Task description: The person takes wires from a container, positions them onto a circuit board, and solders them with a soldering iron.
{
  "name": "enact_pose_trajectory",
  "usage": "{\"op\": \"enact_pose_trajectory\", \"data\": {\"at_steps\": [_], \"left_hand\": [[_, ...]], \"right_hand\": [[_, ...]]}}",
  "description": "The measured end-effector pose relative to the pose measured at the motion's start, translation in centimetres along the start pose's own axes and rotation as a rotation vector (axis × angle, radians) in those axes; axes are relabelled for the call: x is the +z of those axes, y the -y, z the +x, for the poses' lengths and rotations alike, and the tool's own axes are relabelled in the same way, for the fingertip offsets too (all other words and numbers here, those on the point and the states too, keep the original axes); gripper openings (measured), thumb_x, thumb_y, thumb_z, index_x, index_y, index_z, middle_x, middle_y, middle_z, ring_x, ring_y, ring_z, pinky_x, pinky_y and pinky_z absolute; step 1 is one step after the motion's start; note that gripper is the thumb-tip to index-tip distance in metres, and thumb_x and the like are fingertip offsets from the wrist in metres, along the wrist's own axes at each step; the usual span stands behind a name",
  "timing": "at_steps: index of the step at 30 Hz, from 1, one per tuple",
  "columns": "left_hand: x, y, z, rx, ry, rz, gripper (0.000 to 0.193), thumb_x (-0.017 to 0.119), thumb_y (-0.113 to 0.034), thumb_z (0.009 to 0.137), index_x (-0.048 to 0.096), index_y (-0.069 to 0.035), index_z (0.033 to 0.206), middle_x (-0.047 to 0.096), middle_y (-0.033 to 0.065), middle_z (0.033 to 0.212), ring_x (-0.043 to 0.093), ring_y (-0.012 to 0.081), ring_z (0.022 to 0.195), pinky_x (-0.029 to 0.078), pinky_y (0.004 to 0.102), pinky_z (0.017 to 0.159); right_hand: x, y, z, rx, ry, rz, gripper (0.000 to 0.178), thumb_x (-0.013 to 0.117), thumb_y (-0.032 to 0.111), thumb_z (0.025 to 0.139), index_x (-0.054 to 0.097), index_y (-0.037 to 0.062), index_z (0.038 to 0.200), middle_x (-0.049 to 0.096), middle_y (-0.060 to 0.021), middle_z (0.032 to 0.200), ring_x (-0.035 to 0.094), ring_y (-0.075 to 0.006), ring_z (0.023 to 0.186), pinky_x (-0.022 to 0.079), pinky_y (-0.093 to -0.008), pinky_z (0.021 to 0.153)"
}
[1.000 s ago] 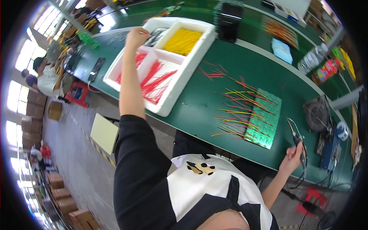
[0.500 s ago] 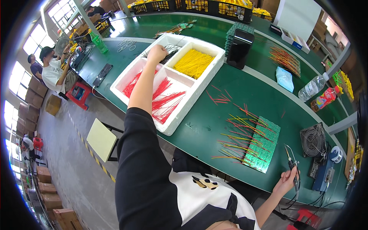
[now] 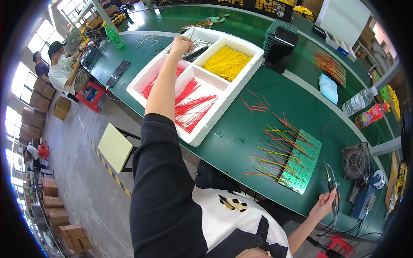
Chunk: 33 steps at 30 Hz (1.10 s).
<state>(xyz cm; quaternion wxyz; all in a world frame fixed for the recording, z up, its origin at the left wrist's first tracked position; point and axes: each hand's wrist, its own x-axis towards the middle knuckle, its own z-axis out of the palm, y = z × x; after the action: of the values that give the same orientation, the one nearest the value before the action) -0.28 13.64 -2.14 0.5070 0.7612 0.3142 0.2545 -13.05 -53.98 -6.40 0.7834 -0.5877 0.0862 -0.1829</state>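
Note:
My left hand [image 3: 182,45] is over the far compartment of a white foam box [image 3: 206,122], its fingers pinched together. A thin dark strand stands up at the fingertips, seemingly one of the black wires [image 3: 197,52] bunched there. Yellow wires [image 3: 228,63] fill the neighbouring compartment, and red wires [image 3: 191,105] lie in the nearer ones. My right hand [image 3: 322,205] is closed round a soldering iron [image 3: 331,185], tip pointing up, at the table's front right. Left of the iron, red and yellow wires [image 3: 275,157] lie in a row across a shiny green circuit board panel [image 3: 304,165].
A small fan [image 3: 356,161] and a blue soldering unit [image 3: 365,200] stand at the right. Loose red wires [image 3: 257,105] lie mid-table. Behind are a black device [image 3: 282,49], a blue packet [image 3: 328,89] and bottles [image 3: 360,101]. Co-workers [image 3: 64,69] sit at far left.
My left hand has lifted slightly from among the black wires, and a dark strand now shows at its fingertips. My right hand still holds the soldering iron. The whole view has shifted a little.

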Motion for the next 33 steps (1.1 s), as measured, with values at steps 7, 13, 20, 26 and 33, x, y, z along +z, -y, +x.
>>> {"op": "enact_pose_trajectory", "data": {"at_steps": [7, 13, 20, 26, 33], "left_hand": [[1.4, -0.1, -0.3, 0.31, 0.165, 0.854, 0.03, 0.068, -0.026, 0.064, 0.064, -0.002, 0.082, 0.063, 0.0185, 0.086, 0.059, 0.0307, 0.085, 0.046, 0.0363, 0.077], [0.1, 0.1, -1.0, 0.272, 0.005, 0.615, 0.019, 0.069, -0.023, 0.061, 0.065, -0.006, 0.069, 0.063, 0.0154, 0.073, 0.061, 0.0292, 0.075, 0.046, 0.0369, 0.072], [-0.2, -1.8, -0.9, 0.458, -0.132, 0.631, 0.015, 0.06, -0.023, 0.069, 0.065, -0.01, 0.076, 0.063, 0.0125, 0.076, 0.06, 0.0266, 0.073, 0.046, 0.0345, 0.067], [0.0, -14.1, -12.4, 0.776, 0.138, 0.305, 0.011, 0.048, -0.011, 0.086, 0.055, -0.002, 0.085, 0.053, 0.0021, 0.061, 0.047, 0.006, 0.056, 0.036, 0.0205, 0.052], [14.2, -12.9, -35.7, 0.787, 0.891, 0.122, 0.01, 0.06, -0.001, 0.074, 0.061, -0.002, 0.084, 0.06, 0.0069, 0.073, 0.057, 0.0133, 0.06, 0.045, 0.024, 0.052]], "right_hand": [[0.6, -0.1, -0.1, 0.007, -0.034, 0.0, 0.01, 0.053, 0.017, 0.088, 0.049, 0.0078, 0.087, 0.033, 0.0046, 0.052, 0.027, -0.0015, 0.043, 0.026, -0.0181, 0.043], [0.6, 0.1, 0.0, 0.029, -0.038, 0.035, 0.01, 0.052, 0.017, 0.088, 0.047, 0.0083, 0.086, 0.033, 0.0046, 0.051, 0.026, -0.0014, 0.042, 0.024, -0.0184, 0.042], [-0.7, 0.6, -0.3, 0.04, -0.032, 0.115, 0.011, 0.052, 0.015, 0.088, 0.05, 0.0063, 0.081, 0.032, 0.0051, 0.052, 0.026, -0.0012, 0.043, 0.022, -0.0186, 0.041], [1.2, 1.0, 0.5, 0.168, 0.037, 0.204, 0.007, 0.056, 0.012, 0.085, 0.052, 0.0061, 0.084, 0.04, 0.0041, 0.055, 0.032, -0.0029, 0.044, 0.031, -0.0191, 0.045], [1.2, 2.1, 0.3, 0.156, 0.166, 0.198, 0.014, 0.059, 0.011, 0.082, 0.058, 0.0018, 0.092, 0.046, -0.0001, 0.055, 0.037, -0.0048, 0.041, 0.044, -0.0215, 0.047]]}}
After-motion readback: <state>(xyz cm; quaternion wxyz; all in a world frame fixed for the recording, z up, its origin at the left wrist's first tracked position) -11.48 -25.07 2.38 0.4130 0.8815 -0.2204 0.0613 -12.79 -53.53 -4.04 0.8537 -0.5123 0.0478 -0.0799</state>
